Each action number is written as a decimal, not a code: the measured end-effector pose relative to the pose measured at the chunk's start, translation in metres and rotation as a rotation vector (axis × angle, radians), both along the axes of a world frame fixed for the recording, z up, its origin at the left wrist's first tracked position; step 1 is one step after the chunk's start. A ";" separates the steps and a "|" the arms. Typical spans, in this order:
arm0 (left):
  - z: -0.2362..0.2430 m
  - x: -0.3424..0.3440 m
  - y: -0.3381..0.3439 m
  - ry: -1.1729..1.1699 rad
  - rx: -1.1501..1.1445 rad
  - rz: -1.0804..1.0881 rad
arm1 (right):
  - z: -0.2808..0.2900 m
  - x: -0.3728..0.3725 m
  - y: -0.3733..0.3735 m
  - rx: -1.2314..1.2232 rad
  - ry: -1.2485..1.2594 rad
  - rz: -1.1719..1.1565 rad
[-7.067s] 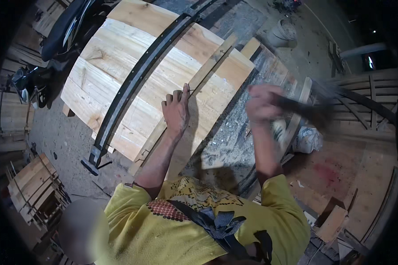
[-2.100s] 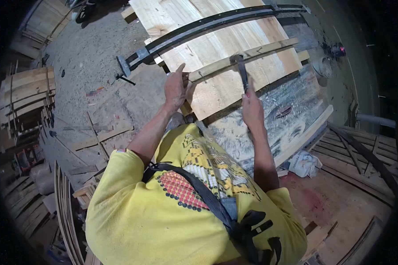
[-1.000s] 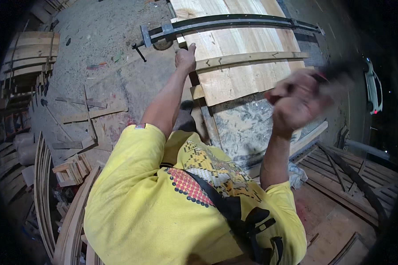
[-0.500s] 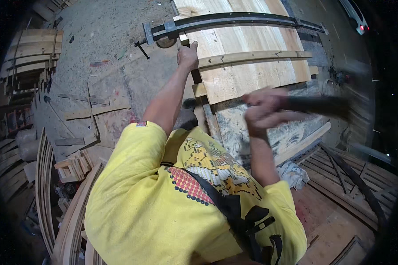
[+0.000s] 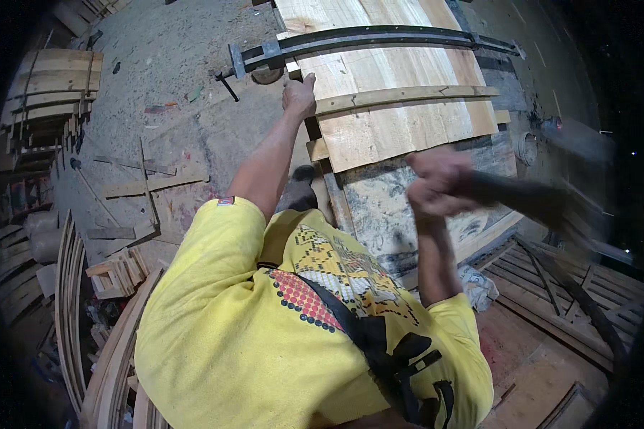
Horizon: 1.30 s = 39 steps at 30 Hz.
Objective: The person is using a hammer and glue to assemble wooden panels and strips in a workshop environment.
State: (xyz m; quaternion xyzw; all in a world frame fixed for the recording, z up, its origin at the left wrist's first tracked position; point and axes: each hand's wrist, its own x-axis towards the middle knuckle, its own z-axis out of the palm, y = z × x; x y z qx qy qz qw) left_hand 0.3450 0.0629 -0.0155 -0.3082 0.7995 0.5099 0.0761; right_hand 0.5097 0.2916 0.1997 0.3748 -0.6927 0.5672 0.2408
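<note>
A pale panel of wooden boards (image 5: 379, 136) lies on a dusty worktable (image 5: 379, 200). A long batten (image 5: 408, 95) with bent nails on it crosses the panel, below a dark metal bar clamp (image 5: 368, 37). My left hand (image 5: 300, 95) is closed on the panel's left edge by the batten's end, its fingertips hidden. My right hand (image 5: 440, 182), smeared by motion, grips a dark-handled hammer (image 5: 508, 189) out to the right, off the panel's near edge; the hammer's head is a blur.
Stacked wooden panels (image 5: 54, 89) and long curved strips (image 5: 71, 307) stand at the left. Loose offcuts (image 5: 154, 186) lie on the concrete floor (image 5: 157, 79). A slatted wooden frame (image 5: 558, 300) and a crumpled white bag (image 5: 479, 282) are at the lower right; a bucket (image 5: 526, 149) sits beyond the table.
My left hand has moved from the batten's middle to its left end. The hammer has lifted off the batten and swung rightward. A white car at the upper right has left view.
</note>
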 end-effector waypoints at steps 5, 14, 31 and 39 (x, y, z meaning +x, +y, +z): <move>0.010 -0.008 -0.006 0.041 -0.031 0.047 | -0.066 0.006 0.002 0.757 -0.673 -0.479; 0.013 0.000 0.010 0.008 -0.050 0.011 | -0.109 0.017 0.022 0.643 -0.040 -0.561; -0.014 0.007 0.006 0.076 -0.024 -0.073 | -0.143 0.121 0.028 0.526 -0.808 -0.725; -0.033 -0.010 0.010 0.162 0.000 -0.129 | -0.170 0.216 0.040 0.435 -0.978 -1.275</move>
